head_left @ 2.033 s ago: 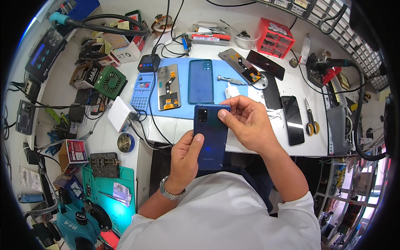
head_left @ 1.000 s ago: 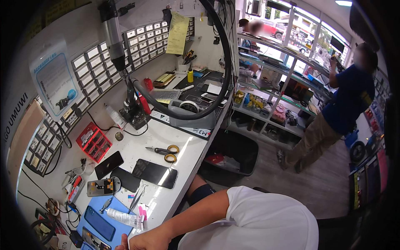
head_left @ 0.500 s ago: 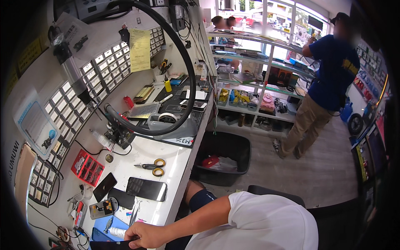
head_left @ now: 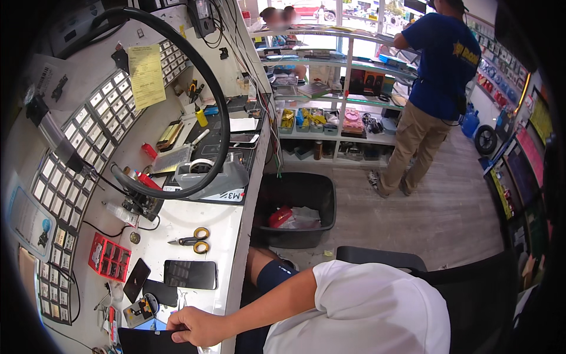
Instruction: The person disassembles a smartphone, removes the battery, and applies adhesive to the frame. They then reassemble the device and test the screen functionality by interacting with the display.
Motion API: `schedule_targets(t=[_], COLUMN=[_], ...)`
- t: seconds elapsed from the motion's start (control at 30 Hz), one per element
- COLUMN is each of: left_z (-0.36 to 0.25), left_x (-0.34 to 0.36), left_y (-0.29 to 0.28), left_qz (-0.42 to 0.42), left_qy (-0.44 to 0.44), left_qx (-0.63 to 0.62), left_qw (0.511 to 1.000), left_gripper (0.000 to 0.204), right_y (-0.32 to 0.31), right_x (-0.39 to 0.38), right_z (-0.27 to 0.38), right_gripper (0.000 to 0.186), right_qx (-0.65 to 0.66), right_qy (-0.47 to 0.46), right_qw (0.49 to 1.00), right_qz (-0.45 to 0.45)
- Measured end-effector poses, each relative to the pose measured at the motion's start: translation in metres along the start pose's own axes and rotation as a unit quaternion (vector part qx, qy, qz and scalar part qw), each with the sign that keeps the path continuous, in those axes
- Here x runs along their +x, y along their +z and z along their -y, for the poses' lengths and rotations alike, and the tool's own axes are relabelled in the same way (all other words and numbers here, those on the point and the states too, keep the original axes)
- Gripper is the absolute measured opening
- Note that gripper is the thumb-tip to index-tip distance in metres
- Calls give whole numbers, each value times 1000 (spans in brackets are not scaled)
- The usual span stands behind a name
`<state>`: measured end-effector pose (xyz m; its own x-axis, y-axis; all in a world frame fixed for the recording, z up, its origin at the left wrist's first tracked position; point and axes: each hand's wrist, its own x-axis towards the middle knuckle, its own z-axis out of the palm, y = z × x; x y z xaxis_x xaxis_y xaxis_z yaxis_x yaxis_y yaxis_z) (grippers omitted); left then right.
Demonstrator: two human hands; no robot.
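Note:
At the lower edge my right hand [head_left: 199,326] pinches the top edge of a flat black panel [head_left: 147,342], thumb below and fingers above. The panel looks like a phone or tablet screen, and the frame cuts off its lower part. A strip of blue mat [head_left: 157,324] shows behind it. Just beyond lie an opened phone part with yellow patches [head_left: 139,312], a dark flat piece [head_left: 160,292] and a slim dark phone [head_left: 137,279]. Farther along is a larger black phone [head_left: 191,275], with tweezers [head_left: 180,300] near my fingers. My left hand is out of view.
Scissors [head_left: 193,241] with yellow-ringed handles and a red parts box [head_left: 109,257] lie on the white bench. A tape dispenser [head_left: 213,176] stands under a thick black hose [head_left: 223,106]. A black bin [head_left: 300,203] sits beside the bench. Another person [head_left: 439,65] stands at the glass shelves.
The view has turned, so the bench things sit farther left. More of the black panel shows in my right hand, now covering the white roll and most of the blue mat.

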<state>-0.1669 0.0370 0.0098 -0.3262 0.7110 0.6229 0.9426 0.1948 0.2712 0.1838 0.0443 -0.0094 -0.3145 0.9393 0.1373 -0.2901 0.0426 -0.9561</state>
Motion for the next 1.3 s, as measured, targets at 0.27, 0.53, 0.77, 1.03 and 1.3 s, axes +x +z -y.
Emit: schedule_targets(t=[0.27,0.53,0.77,1.03,1.3], left_z=[-60,-135,-135,-133,-121], left_x=[-23,-84,-88,-89,-101], left_y=[-30,-9,-16,-19,-18], left_qz=[64,31,16,18,55], left_qy=[-359,-263,-249,-247,-269], left_qx=[-441,-683,-661,-656,-703], left_qw=[820,681,708,713,657], left_gripper=[62,40,33,33,30], right_y=[33,54,65,73,53], right_x=[13,11,7,4,6], right_z=[-4,-20,-26,-17,5], right_gripper=[23,15,14,16,23], right_qx=[23,-83,-140,-115,-411], right_qy=[17,8,-52,16,-194], right_qw=[998,995,989,993,887], right_qz=[-64,-53,1,-9,76])
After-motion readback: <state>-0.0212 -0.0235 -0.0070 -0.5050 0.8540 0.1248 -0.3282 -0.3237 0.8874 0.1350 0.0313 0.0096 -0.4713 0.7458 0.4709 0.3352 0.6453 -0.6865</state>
